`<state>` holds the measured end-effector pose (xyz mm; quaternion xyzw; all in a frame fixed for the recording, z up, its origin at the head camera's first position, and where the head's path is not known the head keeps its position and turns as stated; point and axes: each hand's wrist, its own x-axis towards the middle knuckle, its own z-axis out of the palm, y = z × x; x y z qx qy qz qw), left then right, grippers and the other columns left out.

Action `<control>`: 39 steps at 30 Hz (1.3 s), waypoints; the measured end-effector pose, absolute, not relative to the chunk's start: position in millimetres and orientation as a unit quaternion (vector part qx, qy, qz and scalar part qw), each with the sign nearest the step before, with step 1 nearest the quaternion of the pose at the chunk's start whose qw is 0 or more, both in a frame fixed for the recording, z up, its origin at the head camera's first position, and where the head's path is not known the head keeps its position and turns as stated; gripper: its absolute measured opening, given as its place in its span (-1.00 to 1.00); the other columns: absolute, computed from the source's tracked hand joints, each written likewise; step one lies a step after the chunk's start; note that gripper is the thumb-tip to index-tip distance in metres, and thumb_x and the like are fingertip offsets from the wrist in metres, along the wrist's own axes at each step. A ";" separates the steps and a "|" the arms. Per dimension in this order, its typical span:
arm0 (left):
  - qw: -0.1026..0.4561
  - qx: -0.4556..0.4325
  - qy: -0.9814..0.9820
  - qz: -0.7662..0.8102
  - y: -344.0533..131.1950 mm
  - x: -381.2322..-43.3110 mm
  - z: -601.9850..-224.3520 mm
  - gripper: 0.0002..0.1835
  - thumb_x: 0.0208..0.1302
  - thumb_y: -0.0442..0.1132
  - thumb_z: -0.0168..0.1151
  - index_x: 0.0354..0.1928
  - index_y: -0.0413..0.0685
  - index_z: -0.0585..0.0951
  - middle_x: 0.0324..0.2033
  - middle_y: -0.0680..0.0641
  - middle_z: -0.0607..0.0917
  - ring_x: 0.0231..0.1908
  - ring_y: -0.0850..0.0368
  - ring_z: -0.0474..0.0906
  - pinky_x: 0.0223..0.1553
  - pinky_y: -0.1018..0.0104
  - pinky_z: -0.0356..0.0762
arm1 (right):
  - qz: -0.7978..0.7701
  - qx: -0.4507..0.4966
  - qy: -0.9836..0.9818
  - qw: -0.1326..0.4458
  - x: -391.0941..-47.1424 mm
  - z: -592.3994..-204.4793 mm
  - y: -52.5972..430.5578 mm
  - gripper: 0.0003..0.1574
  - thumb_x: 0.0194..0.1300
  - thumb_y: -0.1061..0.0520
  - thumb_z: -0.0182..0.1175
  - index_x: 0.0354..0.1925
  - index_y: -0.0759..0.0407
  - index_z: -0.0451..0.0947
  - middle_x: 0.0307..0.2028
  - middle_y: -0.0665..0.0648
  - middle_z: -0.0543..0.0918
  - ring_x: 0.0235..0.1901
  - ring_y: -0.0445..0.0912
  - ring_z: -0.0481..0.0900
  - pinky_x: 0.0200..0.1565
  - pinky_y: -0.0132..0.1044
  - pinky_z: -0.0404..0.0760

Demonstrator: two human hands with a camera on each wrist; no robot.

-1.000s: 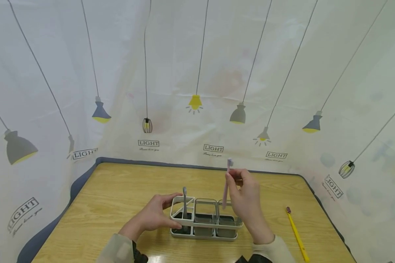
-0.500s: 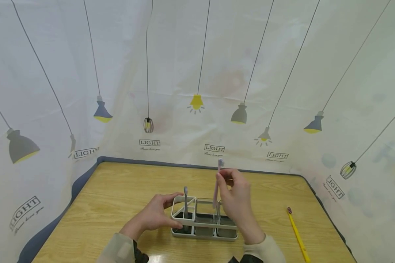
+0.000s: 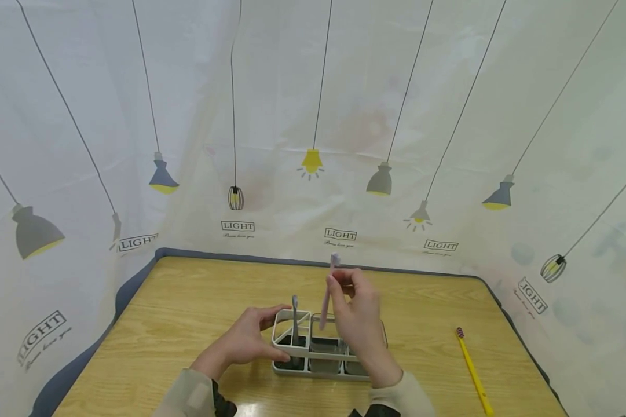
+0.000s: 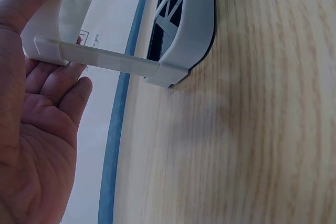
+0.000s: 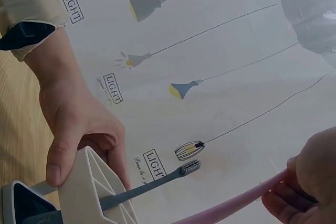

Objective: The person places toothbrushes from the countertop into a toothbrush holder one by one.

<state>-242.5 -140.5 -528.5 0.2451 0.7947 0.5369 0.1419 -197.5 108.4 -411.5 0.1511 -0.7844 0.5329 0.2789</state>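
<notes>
A white toothbrush holder [image 3: 292,350] with dark inner bases and clear cups stands on the table. My left hand [image 3: 245,339] grips its left end, thumb at the front and fingers behind. Upright in the left, divided compartment is a grey toothbrush [image 3: 295,318], its bristles [image 5: 190,168] plain in the right wrist view. My right hand [image 3: 359,315] pinches a pink toothbrush [image 3: 325,304] near its head, bristles up. The lower end of its handle overlaps the middle cup in the head view. My right wrist hides part of the right cup.
A yellow toothbrush [image 3: 473,370] lies on the wooden table [image 3: 422,307] to the right of the holder. A pale sheet [image 3: 271,116] printed with hanging lamps surrounds the table, with a dark blue edge along the back and sides.
My right hand has moved left with the pink toothbrush, from over the right cup to over the middle one. My left hand keeps its grip on the holder.
</notes>
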 end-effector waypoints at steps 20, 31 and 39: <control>0.137 0.251 0.797 0.533 -140.2 -241.8 -527.4 0.07 -0.05 -0.06 0.79 0.54 -0.02 0.45 0.46 -0.11 0.49 0.42 -0.12 0.43 0.40 -0.01 0.42 | 0.554 0.175 -0.779 0.238 -198.4 -456.3 88.8 -0.92 0.41 0.36 0.37 -0.16 0.24 0.68 -0.27 0.04 0.71 -0.28 -0.09 0.70 -0.19 -0.27 0.79; 0.142 0.248 0.795 0.536 -141.1 -241.9 -528.3 0.09 -0.05 -0.01 0.78 0.55 -0.04 0.42 0.47 -0.13 0.47 0.43 -0.14 0.41 0.38 -0.07 0.46 | 0.508 0.176 -0.829 0.155 -193.9 -475.3 94.5 -0.95 0.41 0.29 0.40 -0.20 0.30 0.73 -0.31 0.04 0.76 -0.33 -0.19 0.73 -0.24 -0.34 0.78; 0.147 0.243 0.795 0.536 -140.6 -242.0 -528.3 0.09 -0.06 -0.01 0.79 0.55 -0.01 0.43 0.47 -0.09 0.48 0.44 -0.12 0.41 0.38 -0.04 0.46 | 0.500 0.180 -0.834 0.147 -192.3 -479.4 97.2 -0.97 0.35 0.35 0.40 -0.22 0.29 0.74 -0.34 0.04 0.77 -0.35 -0.18 0.74 -0.26 -0.34 0.78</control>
